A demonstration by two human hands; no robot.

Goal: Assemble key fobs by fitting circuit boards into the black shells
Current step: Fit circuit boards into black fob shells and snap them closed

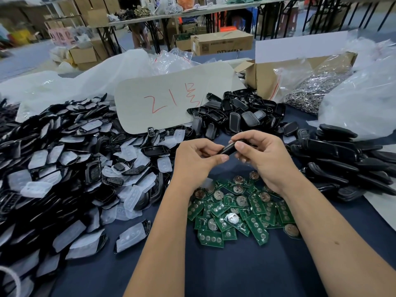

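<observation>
Both hands hold one black key fob shell [228,148] above the dark blue table, seen edge-on. My left hand [196,159] grips its left end with thumb and curled fingers. My right hand [260,155] pinches its right end. Below the hands lies a heap of green circuit boards [237,209] with round coin-cell holders. A large pile of black shell halves with white rubber button pads [64,168] fills the left. More black shell halves [235,113] lie behind the hands. Whether a board sits inside the held shell is hidden.
Closed black fobs [347,159] are stacked at the right. A cardboard sign with red writing [171,99] leans behind the piles. An open carton [265,76] and a bag of metal key rings [317,91] stand at the back right, among clear plastic bags [364,99].
</observation>
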